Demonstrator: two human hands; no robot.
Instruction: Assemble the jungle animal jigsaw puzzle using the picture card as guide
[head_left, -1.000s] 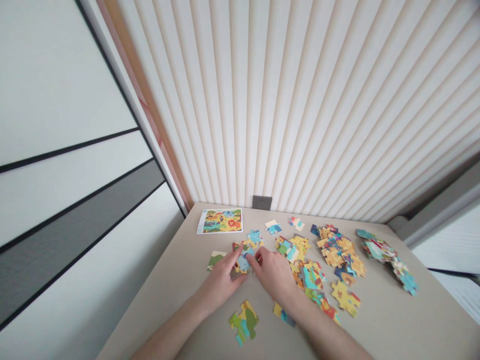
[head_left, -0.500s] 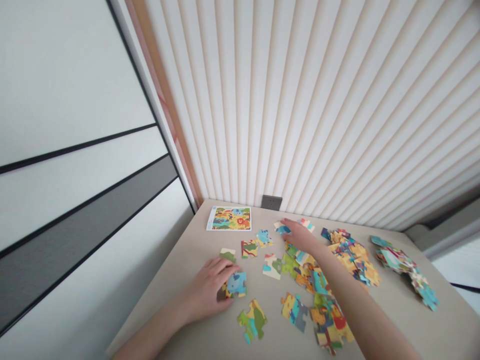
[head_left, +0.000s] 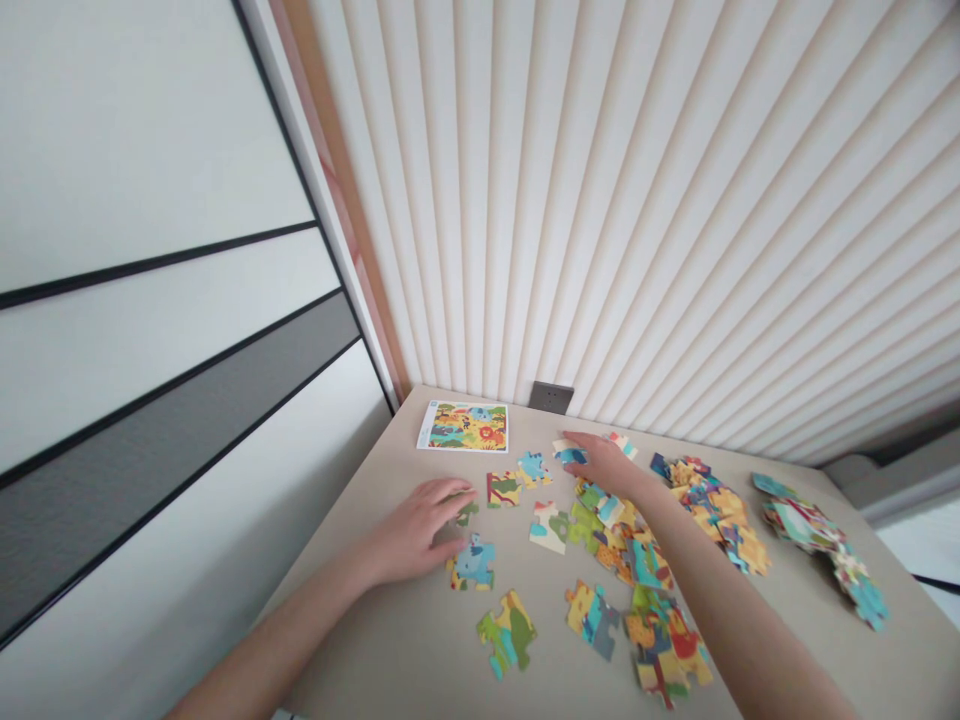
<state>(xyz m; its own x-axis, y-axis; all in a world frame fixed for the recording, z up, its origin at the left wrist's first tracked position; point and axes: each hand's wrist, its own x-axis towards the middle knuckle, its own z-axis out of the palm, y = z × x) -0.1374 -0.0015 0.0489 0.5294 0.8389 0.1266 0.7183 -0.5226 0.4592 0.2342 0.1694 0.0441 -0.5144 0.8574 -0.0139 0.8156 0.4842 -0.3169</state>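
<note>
My left hand [head_left: 421, 530] hovers low at the left of the puzzle pieces. Its thumb and fingers are apart, around a green-and-cream puzzle piece [head_left: 468, 513] that the fingers partly cover; contact with it is unclear. Just below the thumb lies a blue elephant piece [head_left: 475, 563]. Farther back, my right hand [head_left: 606, 466] has its fingers and thumb at opposite edges of a cream-and-blue puzzle piece [head_left: 570, 452], flat on the table. Left of that hand are a light-blue piece [head_left: 534, 467] and a green piece with a dark-red stripe [head_left: 503, 489].
A picture card [head_left: 465, 427] rests at the table's back left, near a dark wall socket [head_left: 553, 397]. Overlapping pieces [head_left: 664, 640] lie under my right forearm. Two more piles, one yellowish [head_left: 716, 510] and one mixed [head_left: 810, 525], spread to the right.
My left hand has moved up and away from the elephant piece to the green-and-cream one. The right hand stays at its piece. The view has shifted slightly.
</note>
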